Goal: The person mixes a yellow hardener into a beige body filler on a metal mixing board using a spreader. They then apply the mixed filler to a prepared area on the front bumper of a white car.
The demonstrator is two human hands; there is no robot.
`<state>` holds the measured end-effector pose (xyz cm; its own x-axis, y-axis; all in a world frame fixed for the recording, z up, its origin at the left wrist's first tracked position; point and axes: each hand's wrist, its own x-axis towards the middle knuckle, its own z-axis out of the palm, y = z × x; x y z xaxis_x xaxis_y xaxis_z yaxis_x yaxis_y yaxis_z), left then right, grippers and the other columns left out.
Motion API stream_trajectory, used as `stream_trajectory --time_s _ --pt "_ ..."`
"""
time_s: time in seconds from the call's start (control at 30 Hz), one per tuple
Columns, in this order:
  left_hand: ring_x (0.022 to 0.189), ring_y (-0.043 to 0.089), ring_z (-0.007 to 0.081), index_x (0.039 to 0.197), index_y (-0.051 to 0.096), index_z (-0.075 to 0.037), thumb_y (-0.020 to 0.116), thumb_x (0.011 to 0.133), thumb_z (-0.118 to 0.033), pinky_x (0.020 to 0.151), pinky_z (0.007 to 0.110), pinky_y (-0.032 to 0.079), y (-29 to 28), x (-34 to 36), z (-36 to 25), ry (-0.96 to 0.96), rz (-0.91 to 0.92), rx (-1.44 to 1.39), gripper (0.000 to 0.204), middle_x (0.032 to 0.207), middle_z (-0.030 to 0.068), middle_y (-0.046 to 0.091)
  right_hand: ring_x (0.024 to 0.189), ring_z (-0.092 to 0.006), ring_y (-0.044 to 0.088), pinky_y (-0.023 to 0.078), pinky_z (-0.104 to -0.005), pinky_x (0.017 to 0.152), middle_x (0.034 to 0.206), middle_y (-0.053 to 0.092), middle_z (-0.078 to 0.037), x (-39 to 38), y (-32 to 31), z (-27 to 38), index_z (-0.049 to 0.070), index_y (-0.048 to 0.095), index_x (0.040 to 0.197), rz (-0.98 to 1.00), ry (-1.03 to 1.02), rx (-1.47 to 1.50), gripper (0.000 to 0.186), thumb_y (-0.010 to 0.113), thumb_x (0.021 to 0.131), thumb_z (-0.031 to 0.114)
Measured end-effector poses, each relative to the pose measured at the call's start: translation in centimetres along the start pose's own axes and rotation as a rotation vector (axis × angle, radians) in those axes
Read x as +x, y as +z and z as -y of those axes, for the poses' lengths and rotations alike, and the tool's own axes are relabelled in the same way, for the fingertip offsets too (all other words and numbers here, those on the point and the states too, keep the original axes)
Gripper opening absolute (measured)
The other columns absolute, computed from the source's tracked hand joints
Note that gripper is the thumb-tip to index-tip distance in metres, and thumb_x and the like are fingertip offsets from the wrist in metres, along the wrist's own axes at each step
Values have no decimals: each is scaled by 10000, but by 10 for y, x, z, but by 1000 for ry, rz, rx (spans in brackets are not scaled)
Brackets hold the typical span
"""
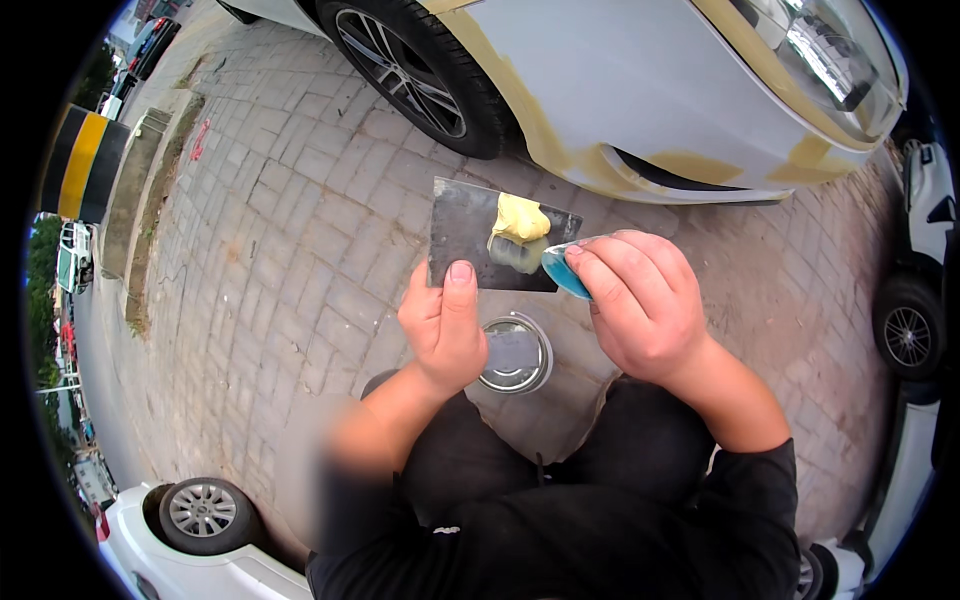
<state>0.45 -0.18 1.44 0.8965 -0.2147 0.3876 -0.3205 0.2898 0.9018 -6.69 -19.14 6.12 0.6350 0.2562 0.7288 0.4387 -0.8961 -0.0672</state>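
Note:
My left hand (442, 325) grips the near edge of a flat dark metal plate (462, 228), thumb on top. A lump of pale yellow putty (521, 222) sits on the plate, greyer at its lower edge. My right hand (640, 300) pinches a small blue plastic spreader (561, 270) whose tip rests against the putty at the plate's right side. Both hands are held above my knees in dark trousers.
An open round metal tin (513, 354) stands on the brick paving (280, 230) below the plate. A white car (640, 90) with yellowish filler patches and a dark wheel (415, 75) is close ahead. Other white cars sit at lower left (190, 545) and right (915, 300).

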Motion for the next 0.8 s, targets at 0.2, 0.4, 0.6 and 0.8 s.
stream_trajectory --time_s 0.2,0.4,0.6,0.8 --pt "922 569 121 1124 533 84 461 1021 -92 858 280 461 -18 -12 1 -80 191 12 216 1035 101 625 890 -255 619 527 -372 764 1010 650 -108 0 2 3 -17 669 1038 -42 -53 -48 354 659 712 121" --pt "848 547 107 1102 559 83 466 1014 -87 774 280 443 -19 -15 -3 -15 176 87 213 972 88 623 906 -243 615 524 -371 776 1010 642 -99 -2 7 12 -14 668 1043 44 -53 -34 350 651 720 120" --pt "1054 621 209 1179 531 62 432 1038 -136 940 363 482 -10 -2 -13 -214 56 -206 262 1163 144 632 898 -230 618 515 -355 775 1034 629 -81 -10 0 11 -2 653 1034 240 -128 161 309 640 741 98" --pt "1097 616 233 1206 526 35 449 1031 -200 939 396 496 -19 25 -23 -215 -224 -384 303 1193 143 617 822 -265 629 518 -352 750 932 657 -119 -31 -55 -50 -33 659 1032 -86 334 273 241 693 793 -37"
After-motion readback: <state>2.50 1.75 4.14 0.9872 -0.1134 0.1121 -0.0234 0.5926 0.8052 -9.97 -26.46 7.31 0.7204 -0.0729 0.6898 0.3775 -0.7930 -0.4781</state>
